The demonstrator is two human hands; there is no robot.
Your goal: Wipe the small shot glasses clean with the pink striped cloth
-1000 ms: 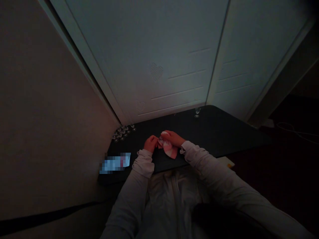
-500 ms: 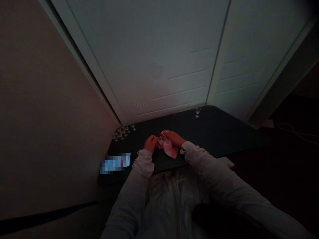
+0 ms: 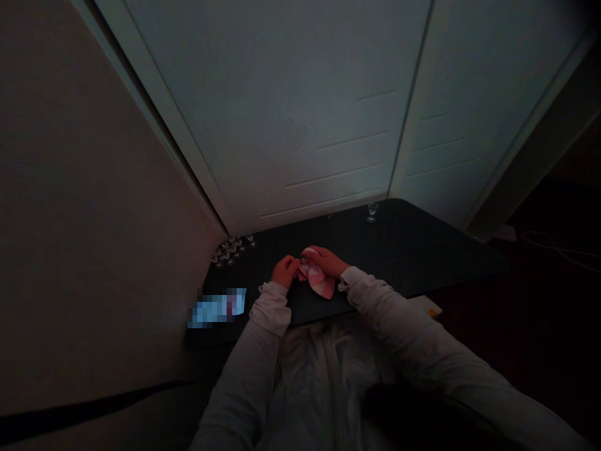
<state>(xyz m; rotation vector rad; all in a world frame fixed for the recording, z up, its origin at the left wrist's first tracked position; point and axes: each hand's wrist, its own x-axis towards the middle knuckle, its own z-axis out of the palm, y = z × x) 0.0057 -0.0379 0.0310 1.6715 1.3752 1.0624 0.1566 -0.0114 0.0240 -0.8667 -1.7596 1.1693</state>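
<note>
A pink-and-white cloth [image 3: 323, 287] is being gripped by the curled fingers of the left hand [image 3: 284, 272] and right hand [image 3: 329, 262] at the worktop's [image 3: 375, 260] near middle; the far left corner is being occupied by clustered small glasses [image 3: 228, 252].

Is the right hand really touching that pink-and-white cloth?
Touching. The head view shows the right hand gripping the pink-and-white cloth, part of which hangs below the hand.
</note>
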